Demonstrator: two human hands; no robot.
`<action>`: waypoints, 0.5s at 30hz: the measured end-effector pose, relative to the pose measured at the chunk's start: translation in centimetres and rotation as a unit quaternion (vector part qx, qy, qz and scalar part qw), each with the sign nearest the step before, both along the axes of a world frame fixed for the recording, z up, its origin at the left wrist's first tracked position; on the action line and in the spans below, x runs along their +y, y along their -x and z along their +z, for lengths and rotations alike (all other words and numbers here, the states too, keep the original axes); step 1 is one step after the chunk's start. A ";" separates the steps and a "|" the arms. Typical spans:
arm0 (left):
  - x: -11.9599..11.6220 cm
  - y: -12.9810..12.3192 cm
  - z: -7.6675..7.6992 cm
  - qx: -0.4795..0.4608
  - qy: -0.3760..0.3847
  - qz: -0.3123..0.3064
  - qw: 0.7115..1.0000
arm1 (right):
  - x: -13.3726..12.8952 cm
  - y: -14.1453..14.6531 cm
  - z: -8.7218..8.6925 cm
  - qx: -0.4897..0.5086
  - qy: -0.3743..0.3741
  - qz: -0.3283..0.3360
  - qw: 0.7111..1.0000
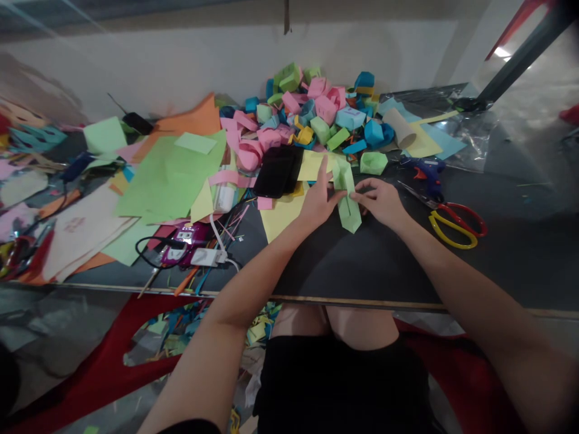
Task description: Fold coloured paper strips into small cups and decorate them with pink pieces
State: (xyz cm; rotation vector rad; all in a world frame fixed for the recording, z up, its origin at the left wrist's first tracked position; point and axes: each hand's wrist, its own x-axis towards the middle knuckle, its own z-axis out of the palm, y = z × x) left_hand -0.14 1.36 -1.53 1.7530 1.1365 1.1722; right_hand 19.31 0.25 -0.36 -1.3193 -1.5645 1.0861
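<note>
A folded strip of light green paper (348, 208) is held upright between my two hands, over the dark table. My left hand (320, 196) pinches its left edge with the thumb, its index finger pointing up. On the other side, my right hand (379, 201) grips the right edge between thumb and fingers. Yellow paper (281, 217) lies under and left of my left hand. Just behind the strip sits a small light green folded paper piece (373, 163).
Scissors (452, 224) and a blue glue gun (427, 175) lie at the right. Behind are a pile of folded paper pieces (325, 108) and a black phone (274, 172). Green sheets (172, 175) and a purple power strip (185, 241) are at the left.
</note>
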 end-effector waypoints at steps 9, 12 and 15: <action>1.3 2.0 -0.2 0.342 -0.125 -0.146 0.920 | 0.4 -1.2 0.2 -0.348 -0.142 0.112 0.920; 1.8 2.3 -0.5 0.343 -0.135 -0.169 0.914 | 0.8 -1.9 0.3 -0.334 -0.233 0.180 0.895; 2.1 2.5 -0.6 0.336 -0.132 -0.172 0.917 | 1.2 -2.4 0.2 -0.318 -0.277 0.244 0.873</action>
